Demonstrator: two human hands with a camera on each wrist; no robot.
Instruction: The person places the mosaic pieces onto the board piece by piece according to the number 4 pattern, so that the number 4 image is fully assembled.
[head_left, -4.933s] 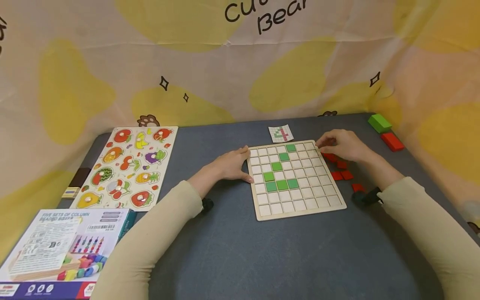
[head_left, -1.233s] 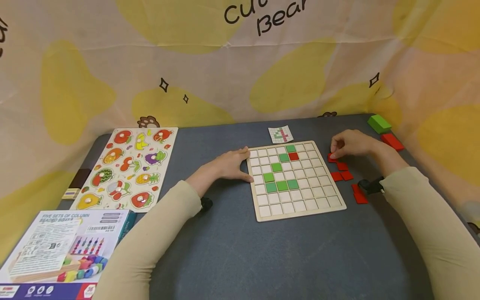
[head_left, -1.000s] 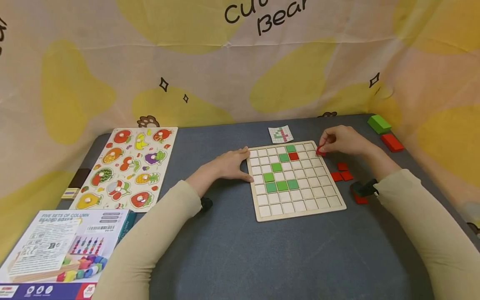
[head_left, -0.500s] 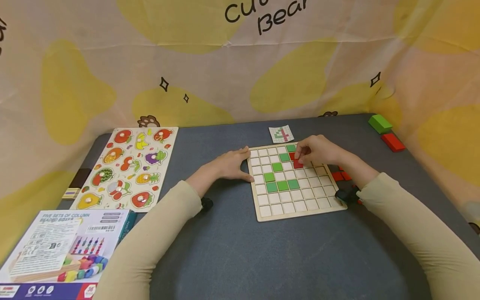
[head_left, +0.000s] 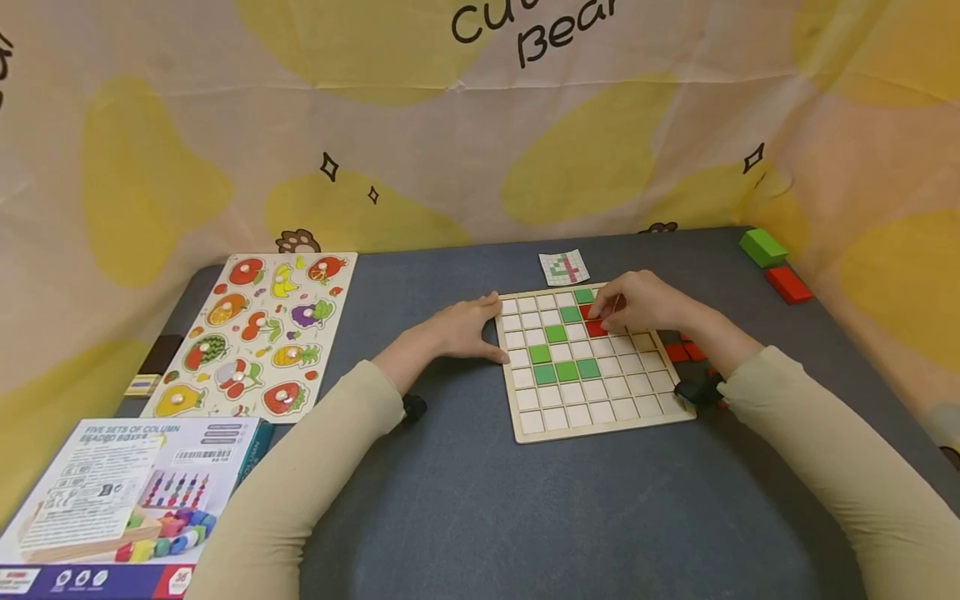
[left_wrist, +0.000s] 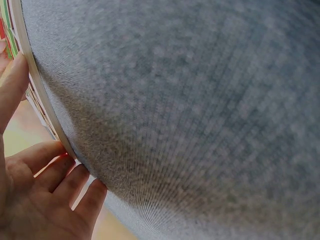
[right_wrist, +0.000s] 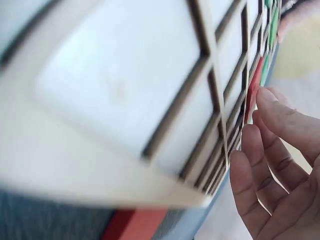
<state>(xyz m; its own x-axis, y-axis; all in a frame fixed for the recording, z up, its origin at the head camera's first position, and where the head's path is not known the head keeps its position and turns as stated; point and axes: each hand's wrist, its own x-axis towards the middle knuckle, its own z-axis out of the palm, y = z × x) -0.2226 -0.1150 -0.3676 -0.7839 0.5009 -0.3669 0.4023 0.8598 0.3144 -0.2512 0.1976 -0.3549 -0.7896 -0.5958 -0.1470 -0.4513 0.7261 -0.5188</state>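
A square wooden grid board (head_left: pixel 637 429) lies on the dark table. Several green tiles (head_left: pixel 567 371) form a slanting line and a short row on it, with a red tile (head_left: pixel 587 312) beside the upper part of the line. At a second red tile (head_left: pixel 596 328), just below the first, my right hand (head_left: pixel 641 302) has thumb and fingertips pinched close; in the right wrist view those fingertips meet near the red at the board surface. Along the board's left edge rests my left hand (head_left: pixel 463 327), fingers and thumb spread and touching the rim.
Loose red tiles (head_left: pixel 677 353) lie right of the board, partly hidden by the right forearm. Behind it is a small pattern card (head_left: pixel 565 268). A green block (head_left: pixel 762 247) and a red block (head_left: pixel 788 285) stand far right. Leftward are a fruit puzzle (head_left: pixel 264 348) and a printed box (head_left: pixel 191 458).
A first red tile has gone onto the board. My right hand then picked another from the loose ones and carried it left to the cell below. The left hand has stayed put.
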